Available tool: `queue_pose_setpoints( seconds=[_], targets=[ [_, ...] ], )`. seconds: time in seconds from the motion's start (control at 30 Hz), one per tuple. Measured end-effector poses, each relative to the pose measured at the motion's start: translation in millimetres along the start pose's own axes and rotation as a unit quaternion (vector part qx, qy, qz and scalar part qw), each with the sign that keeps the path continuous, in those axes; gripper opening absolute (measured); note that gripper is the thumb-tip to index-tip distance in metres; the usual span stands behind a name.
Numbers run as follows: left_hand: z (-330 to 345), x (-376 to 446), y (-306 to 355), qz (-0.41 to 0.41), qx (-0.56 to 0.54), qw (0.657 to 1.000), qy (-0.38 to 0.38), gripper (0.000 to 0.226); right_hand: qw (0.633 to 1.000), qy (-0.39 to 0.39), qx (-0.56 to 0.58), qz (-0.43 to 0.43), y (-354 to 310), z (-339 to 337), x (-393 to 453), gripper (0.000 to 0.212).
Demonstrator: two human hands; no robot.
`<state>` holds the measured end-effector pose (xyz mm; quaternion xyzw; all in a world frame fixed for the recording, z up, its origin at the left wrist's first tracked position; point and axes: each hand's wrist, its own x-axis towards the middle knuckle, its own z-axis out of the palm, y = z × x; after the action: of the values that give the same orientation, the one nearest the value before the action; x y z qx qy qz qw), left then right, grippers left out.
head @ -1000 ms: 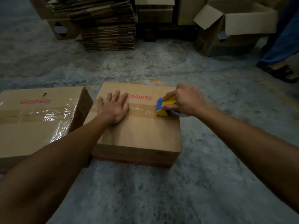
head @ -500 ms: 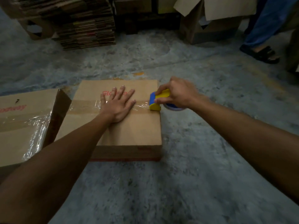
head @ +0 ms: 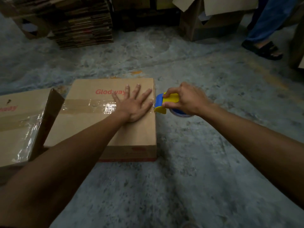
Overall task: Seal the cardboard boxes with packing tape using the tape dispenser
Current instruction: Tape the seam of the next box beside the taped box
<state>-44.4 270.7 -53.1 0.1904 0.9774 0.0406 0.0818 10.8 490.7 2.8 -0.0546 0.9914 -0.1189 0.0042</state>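
Observation:
A brown cardboard box with red lettering lies on the concrete floor. A shiny strip of clear packing tape runs across its top along the seam. My left hand lies flat with spread fingers on the tape near the box's right edge. My right hand grips a blue and yellow tape dispenser just past that right edge, with the tape roll partly hidden below my hand. A second taped box sits at the left, touching the first.
A stack of flattened cardboard stands at the back left. An open carton stands at the back right. Another person's leg in blue trousers and a black sandal are at the far right. Bare concrete floor spreads to the right and front.
My right hand has drawn the dispenser rightward along the seam and off the box's right edge. My left hand slid right along the tape behind it. The camera view shifted right.

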Motion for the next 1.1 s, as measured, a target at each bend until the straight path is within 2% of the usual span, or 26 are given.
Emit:
queue_pose_setpoints(
  seconds=[0.17,0.37,0.6,0.73,0.87,0.93,1.03,1.1],
  targets=[
    [-0.6,-1.0,-3.5,-0.008,-0.005,1.000,0.008,0.061,1.000,-0.029,-0.002,0.011,-16.4,-5.3,19.4,0.051],
    [0.1,-0.6,-3.7,0.003,-0.005,1.000,0.017,0.062,0.997,-0.007,0.067,-0.040,24.8,10.1,-2.5,0.051],
    [-0.2,-1.3,-8.9,0.018,-0.009,1.000,0.016,0.063,0.992,-0.020,0.120,-0.045,36.1,16.4,-0.9,0.060],
    [1.0,-1.5,-7.5,0.016,-0.014,1.000,0.018,0.062,0.995,-0.013,0.076,-0.059,44.4,17.4,0.5,0.048],
    [3.7,1.0,-7.5,0.009,-0.004,1.000,0.026,0.062,0.998,-0.009,-0.022,-0.056,18.6,20.7,12.0,0.068],
    [4.1,0.9,-6.8,0.008,0.001,1.000,0.023,0.063,0.998,-0.027,-0.037,-0.035,3.9,19.2,16.9,0.062],
    [2.9,0.6,-6.4,0.009,0.002,1.000,0.017,0.063,0.994,-0.088,0.026,0.058,-4.9,10.0,21.9,0.038],
    [1.6,0.9,-7.5,0.009,0.005,1.000,0.012,0.063,0.985,-0.132,0.058,0.093,-8.0,9.7,23.4,0.040]
  ],
)
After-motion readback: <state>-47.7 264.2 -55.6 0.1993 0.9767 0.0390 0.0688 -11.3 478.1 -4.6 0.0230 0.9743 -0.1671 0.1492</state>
